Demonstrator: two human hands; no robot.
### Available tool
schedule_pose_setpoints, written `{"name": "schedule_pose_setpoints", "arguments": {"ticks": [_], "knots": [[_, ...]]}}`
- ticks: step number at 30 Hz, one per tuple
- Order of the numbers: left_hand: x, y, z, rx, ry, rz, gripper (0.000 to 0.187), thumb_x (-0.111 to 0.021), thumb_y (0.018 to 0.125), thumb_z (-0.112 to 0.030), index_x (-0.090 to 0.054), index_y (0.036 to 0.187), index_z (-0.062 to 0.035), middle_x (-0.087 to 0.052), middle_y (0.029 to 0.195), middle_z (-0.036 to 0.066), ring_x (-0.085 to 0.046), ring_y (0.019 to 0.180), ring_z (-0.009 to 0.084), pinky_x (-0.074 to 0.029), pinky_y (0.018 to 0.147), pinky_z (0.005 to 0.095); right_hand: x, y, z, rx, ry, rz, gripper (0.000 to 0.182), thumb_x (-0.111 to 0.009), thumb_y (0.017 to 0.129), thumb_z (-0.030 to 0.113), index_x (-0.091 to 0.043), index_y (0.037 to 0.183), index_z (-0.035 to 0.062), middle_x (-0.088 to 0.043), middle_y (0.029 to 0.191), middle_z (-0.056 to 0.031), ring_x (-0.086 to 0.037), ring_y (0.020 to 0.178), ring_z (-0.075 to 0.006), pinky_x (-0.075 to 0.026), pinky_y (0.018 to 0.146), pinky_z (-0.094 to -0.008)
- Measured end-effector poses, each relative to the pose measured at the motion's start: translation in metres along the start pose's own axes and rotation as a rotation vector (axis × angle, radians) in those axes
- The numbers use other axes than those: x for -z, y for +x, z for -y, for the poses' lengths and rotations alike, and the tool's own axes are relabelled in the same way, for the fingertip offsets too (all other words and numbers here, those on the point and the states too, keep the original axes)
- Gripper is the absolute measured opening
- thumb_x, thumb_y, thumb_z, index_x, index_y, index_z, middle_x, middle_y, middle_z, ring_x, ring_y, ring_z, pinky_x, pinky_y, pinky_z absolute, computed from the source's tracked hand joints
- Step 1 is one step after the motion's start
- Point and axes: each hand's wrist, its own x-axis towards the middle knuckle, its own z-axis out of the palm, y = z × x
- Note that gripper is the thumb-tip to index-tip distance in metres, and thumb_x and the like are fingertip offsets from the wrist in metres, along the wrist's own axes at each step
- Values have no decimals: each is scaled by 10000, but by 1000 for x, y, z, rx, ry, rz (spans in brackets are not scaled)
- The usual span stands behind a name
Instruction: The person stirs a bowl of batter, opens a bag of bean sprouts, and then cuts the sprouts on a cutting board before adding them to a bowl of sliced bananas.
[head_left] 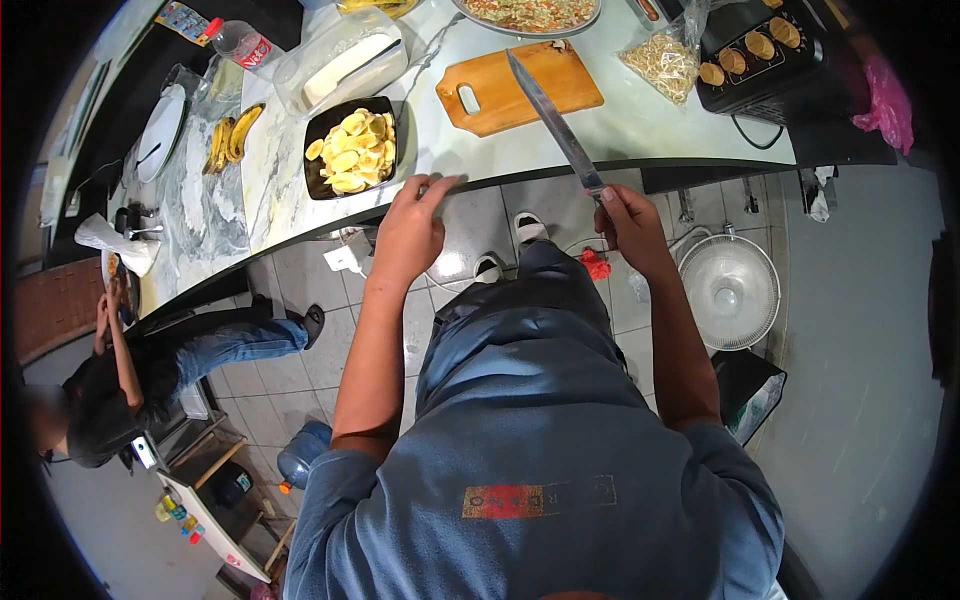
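My right hand [628,222] is wrapped round the handle of a long knife [555,122], its blade pointing up and left over the front edge of a wooden cutting board [480,82]. Close to the counter's front edge is my left hand [411,226], fingers apart and holding nothing. Just beyond it stands a dark square bowl [316,180] heaped with banana slices [358,152]. The board has no food on it that I can make out.
Behind the bowl sits a plastic container [292,80] with white contents. Banana peels [232,140] lie left. A bag of noodle-like food [668,62] and a black appliance [775,75] stand right. Another person [105,400] sits at far left. A mesh basket [728,292] is below, right.
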Motion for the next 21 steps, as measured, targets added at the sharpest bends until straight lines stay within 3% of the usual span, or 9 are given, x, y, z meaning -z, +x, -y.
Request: {"name": "schedule_pose_setpoints", "arguments": {"ticks": [5,6,8,11,14,18,19,21], "knots": [[-2,1,9,261,73,329,259,-697,742,-62,-678,999,-85,-608,1058,110,-594,993,309,-499,827,388,3,1,-1,2,14,-7,271,-495,1003,261,-638,1077,42,-567,670,-10,-445,476,-34,-363,436,-198],[-2,0,9,261,74,329,259,-697,742,-62,-678,999,-85,-608,1058,110,-594,993,309,-499,827,388,4,1,-3,14,19,-9,269,-497,1002,260,-636,1076,42,-568,673,-10,-450,481,-34,-366,439,-198],[-3,-4,6,27,-83,80,175,-700,768,-113,-675,939,-82,-623,987,115,-602,944,306,-498,786,392,5,2,-5,16,15,-5,268,-498,1002,259,-634,1074,40,-568,674,-10,-452,483,-35,-366,438,-198],[-1,-3,0,78,-59,59,167,-705,783,-105,-677,942,-65,-636,857,128,-626,802,316,-502,720,379,6,3,-5,14,13,2,266,-500,1000,259,-631,1072,39,-567,671,-9,-455,484,-36,-367,437,-199],[1,2,1,194,-34,190,124,-702,779,-124,-676,890,-74,-633,811,111,-628,814,308,-503,709,393,6,3,-2,-13,18,2,265,-498,1001,261,-630,1070,42,-564,663,-9,-455,483,-36,-367,436,-199],[-6,2,9,165,15,224,127,-708,770,-100,-675,890,-75,-637,797,101,-635,783,300,-505,691,390,9,0,15,-156,109,16,257,-550,977,252,-646,1053,25,-571,664,1,-451,486,-52,-370,457,-207],[-8,2,10,132,-102,183,92,-699,784,-97,-670,868,-74,-641,791,100,-632,767,296,-499,673,388,11,3,6,-157,108,16,257,-550,977,252,-646,1053,25,-571,664,1,-451,486,-52,-370,457,-207],[-9,3,9,95,-217,143,59,-690,798,-94,-665,846,-72,-645,786,98,-630,752,292,-494,655,386,13,11,-16,376,-479,-191,272,-643,921,231,-657,1049,-8,-586,672,-2,-466,516,-61,-388,493,-222]]}}
